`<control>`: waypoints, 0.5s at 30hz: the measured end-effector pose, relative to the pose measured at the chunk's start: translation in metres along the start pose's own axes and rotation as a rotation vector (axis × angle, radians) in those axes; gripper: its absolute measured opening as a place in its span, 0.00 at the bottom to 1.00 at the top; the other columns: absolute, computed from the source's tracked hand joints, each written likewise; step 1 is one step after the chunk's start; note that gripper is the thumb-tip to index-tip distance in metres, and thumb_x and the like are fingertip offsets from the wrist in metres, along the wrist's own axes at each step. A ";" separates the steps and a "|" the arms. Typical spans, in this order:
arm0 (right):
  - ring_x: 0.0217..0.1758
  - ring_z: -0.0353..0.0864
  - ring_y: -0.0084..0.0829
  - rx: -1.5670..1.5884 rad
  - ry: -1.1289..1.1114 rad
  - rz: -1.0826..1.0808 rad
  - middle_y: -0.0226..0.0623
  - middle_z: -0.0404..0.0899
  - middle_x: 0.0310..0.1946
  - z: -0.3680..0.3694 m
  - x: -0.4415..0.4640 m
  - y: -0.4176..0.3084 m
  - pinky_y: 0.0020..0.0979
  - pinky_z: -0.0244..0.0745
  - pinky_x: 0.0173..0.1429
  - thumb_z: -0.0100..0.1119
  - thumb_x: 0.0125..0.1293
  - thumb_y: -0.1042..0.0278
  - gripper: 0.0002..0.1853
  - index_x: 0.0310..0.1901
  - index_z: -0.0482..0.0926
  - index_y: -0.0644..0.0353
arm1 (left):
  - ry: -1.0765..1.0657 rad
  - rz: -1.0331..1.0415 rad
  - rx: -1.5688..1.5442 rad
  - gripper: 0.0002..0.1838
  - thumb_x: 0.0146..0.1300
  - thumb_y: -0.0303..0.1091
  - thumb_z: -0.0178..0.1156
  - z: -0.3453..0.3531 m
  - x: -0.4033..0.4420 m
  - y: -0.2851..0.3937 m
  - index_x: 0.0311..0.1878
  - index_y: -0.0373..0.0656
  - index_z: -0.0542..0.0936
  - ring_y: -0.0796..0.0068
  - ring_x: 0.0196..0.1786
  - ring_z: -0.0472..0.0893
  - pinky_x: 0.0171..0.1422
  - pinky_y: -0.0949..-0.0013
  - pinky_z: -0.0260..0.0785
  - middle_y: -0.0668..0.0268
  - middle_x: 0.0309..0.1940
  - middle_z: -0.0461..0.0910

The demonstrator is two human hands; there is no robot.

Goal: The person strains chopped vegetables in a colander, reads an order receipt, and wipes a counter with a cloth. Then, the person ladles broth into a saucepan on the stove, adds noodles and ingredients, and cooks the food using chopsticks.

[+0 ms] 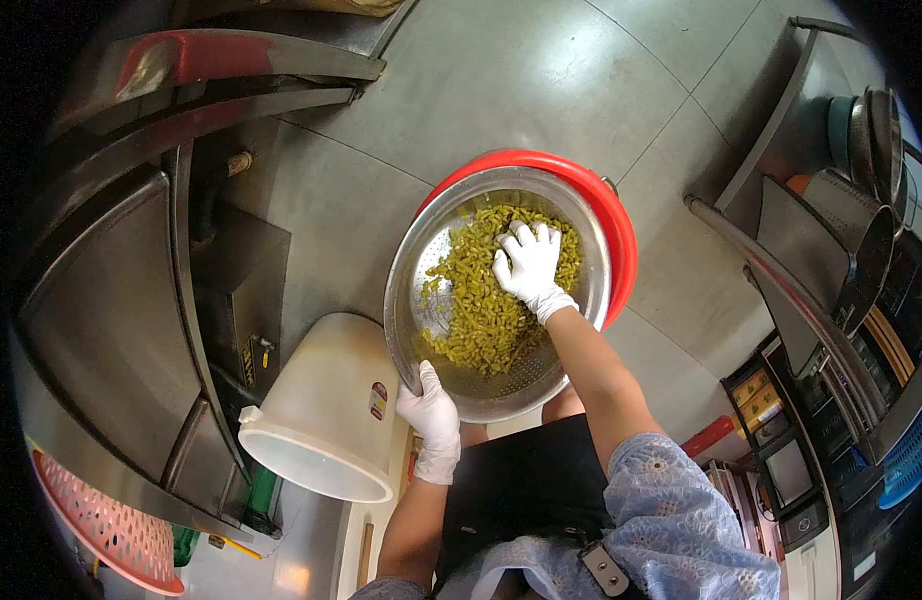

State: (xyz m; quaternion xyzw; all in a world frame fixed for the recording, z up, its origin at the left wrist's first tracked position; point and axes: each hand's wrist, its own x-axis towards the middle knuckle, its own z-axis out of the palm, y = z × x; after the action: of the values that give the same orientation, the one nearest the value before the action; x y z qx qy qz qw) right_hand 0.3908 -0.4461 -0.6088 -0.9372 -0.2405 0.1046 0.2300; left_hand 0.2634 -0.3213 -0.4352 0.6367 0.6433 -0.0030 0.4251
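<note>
A wide metal colander (402,290) with a perforated bottom rests over a red basin (623,250). Inside it lies a heap of short-cut green beans or similar olive-green vegetable pieces (481,325). My left hand (433,415), in a white glove, grips the colander's near left rim, with the thumb over the edge and the fingers underneath. My right hand (531,265), also gloved in white, lies palm down on the heap. Its fingers are spread and bent, with the tips among the pieces; nothing is seen gripped.
Left of the colander a large white bucket (326,395) lies tipped, its mouth towards me. Stainless steel equipment (111,330) lines the left side. A pink perforated basket (106,520) sits at lower left. Metal shelving with pans (866,150) stands on the right, above the grey tiled floor (481,80).
</note>
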 end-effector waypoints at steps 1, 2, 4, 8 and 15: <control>0.48 0.69 0.45 0.000 0.003 -0.003 0.39 0.76 0.46 0.000 0.000 0.000 0.50 0.59 0.54 0.57 0.50 0.57 0.14 0.36 0.82 0.52 | 0.000 0.000 0.000 0.09 0.63 0.24 0.59 0.000 0.000 0.000 0.44 0.27 0.78 0.73 0.38 0.79 0.46 0.71 0.71 0.60 0.39 0.82; 0.47 0.69 0.45 0.000 0.006 -0.007 0.39 0.76 0.46 0.000 0.000 0.001 0.50 0.60 0.53 0.57 0.50 0.57 0.14 0.36 0.82 0.52 | 0.002 0.006 0.017 0.09 0.63 0.24 0.59 0.000 -0.001 0.001 0.44 0.27 0.78 0.73 0.37 0.79 0.46 0.71 0.71 0.60 0.39 0.82; 0.47 0.69 0.44 0.003 0.006 -0.010 0.39 0.76 0.46 0.000 0.001 0.002 0.49 0.60 0.53 0.57 0.50 0.57 0.13 0.36 0.82 0.52 | 0.003 0.011 0.035 0.09 0.63 0.24 0.59 0.000 -0.001 -0.001 0.43 0.27 0.78 0.73 0.37 0.79 0.46 0.70 0.71 0.60 0.39 0.82; 0.45 0.69 0.44 -0.001 0.023 -0.026 0.39 0.76 0.44 0.000 0.002 0.002 0.48 0.60 0.51 0.57 0.49 0.57 0.13 0.35 0.82 0.52 | 0.014 0.102 0.024 0.10 0.65 0.28 0.59 0.000 0.000 -0.005 0.43 0.28 0.79 0.80 0.33 0.77 0.39 0.73 0.70 0.63 0.33 0.83; 0.44 0.69 0.44 0.009 0.039 -0.036 0.39 0.76 0.43 0.000 0.003 0.003 0.48 0.60 0.51 0.57 0.49 0.58 0.13 0.34 0.81 0.52 | 0.017 0.101 0.022 0.10 0.65 0.28 0.59 0.002 -0.002 0.003 0.42 0.27 0.79 0.80 0.32 0.77 0.39 0.73 0.70 0.63 0.33 0.83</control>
State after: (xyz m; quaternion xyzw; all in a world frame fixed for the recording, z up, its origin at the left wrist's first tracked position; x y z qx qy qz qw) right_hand 0.3950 -0.4470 -0.6109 -0.9336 -0.2523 0.0832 0.2406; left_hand 0.2669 -0.3237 -0.4334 0.6729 0.6140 0.0166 0.4123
